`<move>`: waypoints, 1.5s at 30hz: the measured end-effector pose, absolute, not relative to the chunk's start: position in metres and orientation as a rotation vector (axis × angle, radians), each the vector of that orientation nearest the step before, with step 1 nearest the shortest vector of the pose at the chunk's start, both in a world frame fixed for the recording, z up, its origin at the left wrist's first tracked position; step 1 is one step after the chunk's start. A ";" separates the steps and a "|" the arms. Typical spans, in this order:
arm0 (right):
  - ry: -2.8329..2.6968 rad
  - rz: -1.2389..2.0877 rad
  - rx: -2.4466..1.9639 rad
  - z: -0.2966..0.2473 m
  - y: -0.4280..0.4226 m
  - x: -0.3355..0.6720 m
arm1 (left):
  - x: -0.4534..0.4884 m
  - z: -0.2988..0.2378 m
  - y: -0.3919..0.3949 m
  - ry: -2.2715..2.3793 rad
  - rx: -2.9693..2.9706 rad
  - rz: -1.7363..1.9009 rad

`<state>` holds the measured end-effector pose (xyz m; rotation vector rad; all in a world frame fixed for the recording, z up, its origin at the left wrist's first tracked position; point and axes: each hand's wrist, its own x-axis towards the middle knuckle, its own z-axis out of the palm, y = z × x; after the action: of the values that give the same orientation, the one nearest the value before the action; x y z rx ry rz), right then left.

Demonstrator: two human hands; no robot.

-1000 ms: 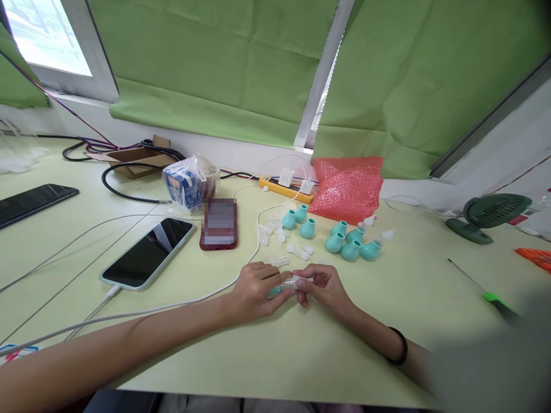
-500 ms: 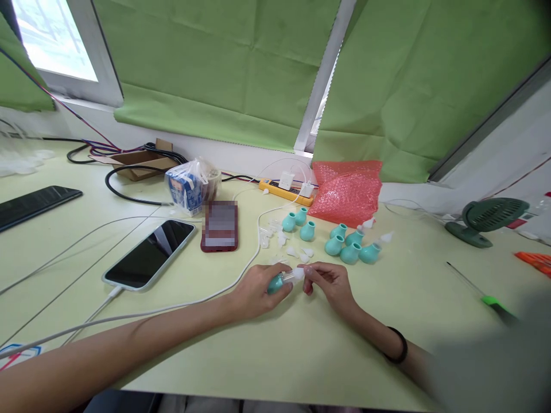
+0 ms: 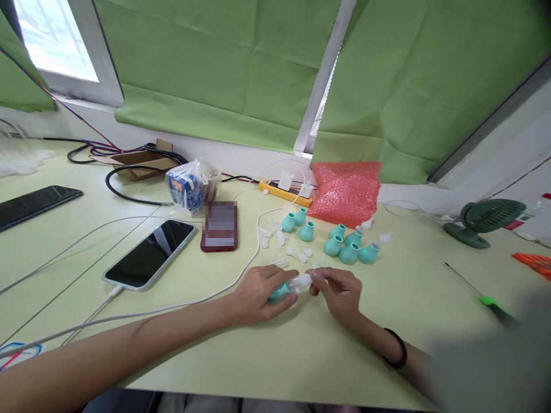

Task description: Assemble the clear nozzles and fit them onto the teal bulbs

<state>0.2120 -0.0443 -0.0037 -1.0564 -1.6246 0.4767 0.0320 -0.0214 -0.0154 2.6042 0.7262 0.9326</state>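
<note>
My left hand (image 3: 260,292) is closed around a small teal rubber bulb (image 3: 279,291) just above the pale green table (image 3: 301,355). A clear plastic tip (image 3: 301,281) sticks out of the bulb, and my right hand (image 3: 340,289) pinches that tip with its fingers curled. Behind my hands stand several more teal bulbs (image 3: 346,246), some with clear tips on. Loose clear tips (image 3: 284,244) lie scattered between them and my hands.
A phone on a white cable (image 3: 148,252) and a red-cased phone (image 3: 218,225) lie to the left. A wrapped carton (image 3: 189,186), a yellow power strip (image 3: 286,190) and pink bubble wrap (image 3: 346,192) sit at the back. A green-handled screwdriver (image 3: 482,292) and a small fan (image 3: 486,221) are on the right.
My right hand has closed in on the clear tip at the bulb's mouth, after drawing slightly away half a second ago. The left hand has kept hold of the bulb.
</note>
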 end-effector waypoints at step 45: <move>-2.521 -0.243 -0.979 -0.029 -0.005 0.238 | 0.066 -0.024 -0.006 0.992 2.896 0.615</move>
<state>0.2375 -0.0054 -0.0286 -0.9791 -2.5207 -0.2432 0.0664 -0.0062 -0.0243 2.8962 0.9923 0.6147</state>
